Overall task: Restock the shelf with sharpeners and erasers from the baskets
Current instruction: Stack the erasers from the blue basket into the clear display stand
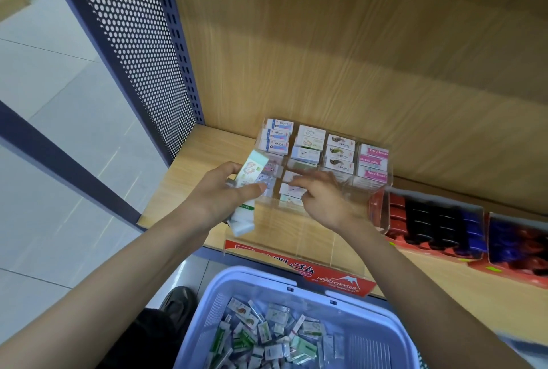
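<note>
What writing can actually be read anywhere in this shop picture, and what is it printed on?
"Hard Eraser": pink packs in the clear organizer's right column.
"HARD ERASER" and "ゴム": red sign in front of the organizer.
Other eraser packs in the organizer, the basket and the left hand: too small or blurred to read.

Right grip (323,199) fingertips (294,183) motion-blurred (hold unclear), erasers (286,191) under them partly covered, eraser stack (249,170) in left grip (225,191) half hidden by fingers (228,167), basket (255,275) below both grips cut by bottom edge, sharpeners (430,220) right of them smeared
</note>
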`<state>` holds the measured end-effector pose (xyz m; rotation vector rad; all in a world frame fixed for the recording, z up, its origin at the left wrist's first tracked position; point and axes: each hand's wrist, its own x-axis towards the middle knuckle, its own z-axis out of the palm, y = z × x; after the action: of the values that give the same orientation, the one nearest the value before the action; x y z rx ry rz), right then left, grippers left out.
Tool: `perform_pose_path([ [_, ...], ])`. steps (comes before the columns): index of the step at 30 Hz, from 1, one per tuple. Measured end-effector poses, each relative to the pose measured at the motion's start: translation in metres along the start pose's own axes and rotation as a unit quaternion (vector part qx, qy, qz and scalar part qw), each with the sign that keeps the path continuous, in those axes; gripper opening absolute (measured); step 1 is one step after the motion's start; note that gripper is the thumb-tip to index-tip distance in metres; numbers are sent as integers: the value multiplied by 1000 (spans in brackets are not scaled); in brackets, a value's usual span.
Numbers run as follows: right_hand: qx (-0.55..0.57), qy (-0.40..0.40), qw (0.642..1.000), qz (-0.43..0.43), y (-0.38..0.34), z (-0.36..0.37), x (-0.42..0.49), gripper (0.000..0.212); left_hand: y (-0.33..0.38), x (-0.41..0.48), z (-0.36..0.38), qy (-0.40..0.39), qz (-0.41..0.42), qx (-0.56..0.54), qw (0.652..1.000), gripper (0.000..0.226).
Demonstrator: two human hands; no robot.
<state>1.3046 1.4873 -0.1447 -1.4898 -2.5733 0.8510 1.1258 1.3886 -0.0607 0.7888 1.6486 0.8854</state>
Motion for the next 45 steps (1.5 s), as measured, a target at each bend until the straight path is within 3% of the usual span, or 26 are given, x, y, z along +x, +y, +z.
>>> perform_pose_path([
  [2, 223, 86, 971, 14, -22, -13, -17, 29, 0, -1, 1, -13, 1, 10, 1000, 22],
  [4, 437, 77, 896, 7, -49, -30, -36, 18, 2, -4, 4, -31, 6, 27, 999, 24],
  [5, 482, 60, 874, 8, -58, -33, -43, 17, 3, -6, 5, -42, 11, 36, 998, 23],
  [9, 466, 57, 882, 33, -71, -19, -53, 14, 5, -13, 13, -73, 25, 76, 994, 28],
  [13, 573, 102, 808, 89, -54, -11, -57, 10, 1, -11, 12, -33, -7, 83, 996, 44],
  [18, 388, 114, 909, 105, -25, -18, -37, 25, 1, -6, 5, 9, -6, 73, 997, 29],
  [22, 274, 106, 948, 121, -8, -16, 2, 25, 1, -2, 3, 2, -2, 78, 997, 22],
  [26, 74, 15, 993, 86, 5, 0, 23, 24, 0, 1, 2, 3, 5, 83, 997, 22],
  [31, -162, -41, 986, -9, 11, 11, 27, 22, -1, 3, 2, 6, 10, 88, 996, 22],
  [36, -209, -73, 975, -14, 12, 13, 31, 34, -1, 2, 3, 1, 14, 86, 996, 21],
  [40, -232, -45, 971, -18, 17, 10, 29, 45, -2, 3, 0, 5, 20, 88, 996, 17],
  [45, -235, -86, 968, -20, 16, 10, 28, 59, -5, 3, -1, 8, 24, 84, 996, 19],
])
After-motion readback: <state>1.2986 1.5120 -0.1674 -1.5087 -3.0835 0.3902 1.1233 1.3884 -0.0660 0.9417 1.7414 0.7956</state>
